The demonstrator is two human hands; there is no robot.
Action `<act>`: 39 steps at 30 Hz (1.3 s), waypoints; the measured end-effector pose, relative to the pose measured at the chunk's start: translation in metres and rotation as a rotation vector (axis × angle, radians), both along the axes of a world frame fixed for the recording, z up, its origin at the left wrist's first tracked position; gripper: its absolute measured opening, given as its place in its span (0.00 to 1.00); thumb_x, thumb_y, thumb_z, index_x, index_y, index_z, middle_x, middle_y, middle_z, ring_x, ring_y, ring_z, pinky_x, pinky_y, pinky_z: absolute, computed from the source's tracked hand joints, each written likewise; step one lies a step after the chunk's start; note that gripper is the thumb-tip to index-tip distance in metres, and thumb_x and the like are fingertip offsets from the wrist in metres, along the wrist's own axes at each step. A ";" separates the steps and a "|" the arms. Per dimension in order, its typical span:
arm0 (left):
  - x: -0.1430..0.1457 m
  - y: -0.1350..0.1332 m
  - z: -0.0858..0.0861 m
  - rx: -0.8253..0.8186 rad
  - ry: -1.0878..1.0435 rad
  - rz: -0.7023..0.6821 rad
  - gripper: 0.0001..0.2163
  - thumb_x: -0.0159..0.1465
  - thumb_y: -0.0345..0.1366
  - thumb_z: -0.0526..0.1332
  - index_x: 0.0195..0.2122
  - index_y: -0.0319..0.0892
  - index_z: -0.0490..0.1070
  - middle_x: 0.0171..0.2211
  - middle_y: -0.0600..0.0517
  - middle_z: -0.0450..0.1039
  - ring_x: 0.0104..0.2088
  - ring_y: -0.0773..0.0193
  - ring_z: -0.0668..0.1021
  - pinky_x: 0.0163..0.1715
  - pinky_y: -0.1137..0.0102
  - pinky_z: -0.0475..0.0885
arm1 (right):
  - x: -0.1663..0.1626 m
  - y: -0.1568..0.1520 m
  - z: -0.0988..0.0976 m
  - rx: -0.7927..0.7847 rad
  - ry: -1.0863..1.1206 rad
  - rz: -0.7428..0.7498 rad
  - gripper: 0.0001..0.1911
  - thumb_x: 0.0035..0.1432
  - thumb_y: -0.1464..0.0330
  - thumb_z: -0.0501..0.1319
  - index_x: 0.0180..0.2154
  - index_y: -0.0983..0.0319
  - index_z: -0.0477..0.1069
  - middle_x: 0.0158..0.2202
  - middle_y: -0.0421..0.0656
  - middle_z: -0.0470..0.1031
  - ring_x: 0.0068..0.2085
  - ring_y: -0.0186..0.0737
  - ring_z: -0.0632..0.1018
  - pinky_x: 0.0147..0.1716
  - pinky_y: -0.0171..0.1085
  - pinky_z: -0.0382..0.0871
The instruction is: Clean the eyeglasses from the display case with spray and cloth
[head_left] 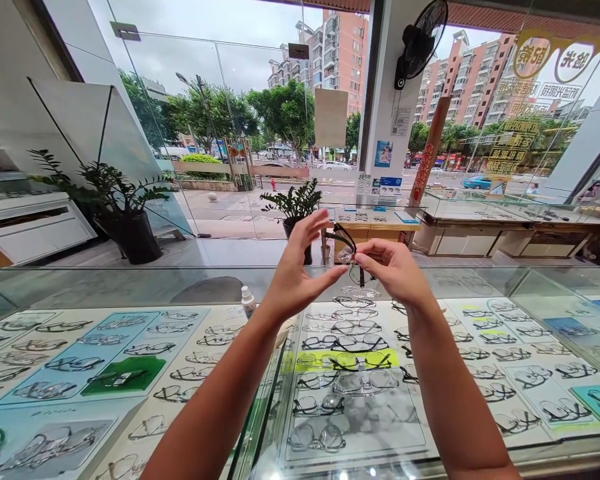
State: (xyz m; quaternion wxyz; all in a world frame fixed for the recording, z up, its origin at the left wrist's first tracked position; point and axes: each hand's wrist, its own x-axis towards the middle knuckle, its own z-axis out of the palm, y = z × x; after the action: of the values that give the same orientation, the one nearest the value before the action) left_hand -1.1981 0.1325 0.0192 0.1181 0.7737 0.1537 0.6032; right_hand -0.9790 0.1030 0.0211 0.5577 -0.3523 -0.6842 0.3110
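Above the glass display case, my right hand [393,267] pinches a pair of eyeglasses [349,243] with dark temples, thumb and fingertips closed on the frame. The temples point up and to the left. My left hand [303,267] is beside the eyeglasses on the left, its fingers apart and the thumb stretched toward the lower part of the frame. Whether that thumb touches the frame I cannot tell. Beneath both hands, rows of eyeglasses [357,327] lie inside the case under its glass top.
The glass display case [220,285] spans the foreground. A small white bottle [248,301] stands on it, left of my left forearm. Beyond are potted plants [130,227], another display counter [480,227] and a wall fan [423,40]. Glass windows face a street.
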 end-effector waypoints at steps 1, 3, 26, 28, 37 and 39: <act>0.002 -0.005 0.000 0.042 -0.056 0.114 0.32 0.62 0.39 0.75 0.67 0.48 0.69 0.63 0.42 0.74 0.61 0.53 0.78 0.60 0.57 0.78 | 0.000 0.001 -0.001 0.018 0.014 -0.029 0.17 0.59 0.53 0.74 0.37 0.59 0.81 0.43 0.46 0.85 0.43 0.44 0.82 0.48 0.46 0.76; 0.007 -0.015 0.001 0.074 -0.134 0.290 0.18 0.65 0.37 0.72 0.55 0.45 0.77 0.49 0.47 0.80 0.46 0.61 0.81 0.48 0.63 0.80 | -0.002 0.003 -0.003 0.061 0.030 -0.087 0.15 0.60 0.54 0.73 0.37 0.59 0.80 0.42 0.46 0.85 0.43 0.45 0.83 0.48 0.47 0.77; 0.035 -0.012 -0.019 -0.545 0.169 0.103 0.13 0.64 0.48 0.68 0.33 0.43 0.80 0.19 0.58 0.60 0.22 0.68 0.62 0.25 0.71 0.54 | 0.073 -0.043 -0.043 0.143 -0.353 -0.603 0.14 0.70 0.57 0.63 0.47 0.56 0.82 0.52 0.46 0.85 0.56 0.51 0.81 0.60 0.50 0.71; 0.042 -0.019 -0.020 -0.514 0.311 0.131 0.12 0.64 0.46 0.66 0.33 0.42 0.80 0.20 0.58 0.61 0.24 0.67 0.63 0.26 0.70 0.55 | 0.137 -0.042 -0.072 -0.062 -0.550 -0.761 0.16 0.70 0.58 0.61 0.49 0.59 0.81 0.53 0.48 0.84 0.56 0.52 0.81 0.59 0.48 0.70; 0.137 -0.012 -0.038 -0.391 0.966 0.083 0.12 0.65 0.43 0.61 0.37 0.43 0.83 0.31 0.50 0.78 0.31 0.60 0.76 0.30 0.67 0.61 | 0.288 -0.083 -0.201 -0.605 -0.880 -0.978 0.30 0.70 0.59 0.60 0.65 0.69 0.72 0.70 0.63 0.69 0.70 0.62 0.69 0.67 0.52 0.61; 0.165 -0.003 -0.048 -0.358 1.095 0.112 0.12 0.65 0.42 0.61 0.40 0.44 0.84 0.37 0.48 0.82 0.35 0.58 0.79 0.32 0.67 0.64 | 0.291 -0.086 -0.216 -0.574 -0.889 -0.989 0.31 0.73 0.58 0.55 0.69 0.69 0.68 0.74 0.61 0.62 0.74 0.60 0.62 0.71 0.52 0.55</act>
State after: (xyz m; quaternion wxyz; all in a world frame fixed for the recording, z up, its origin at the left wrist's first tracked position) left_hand -1.0333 0.1297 -0.0286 0.1181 0.9317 0.3329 0.0848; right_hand -0.6885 0.0166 -0.1954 0.1878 -0.8463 -0.4982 0.0172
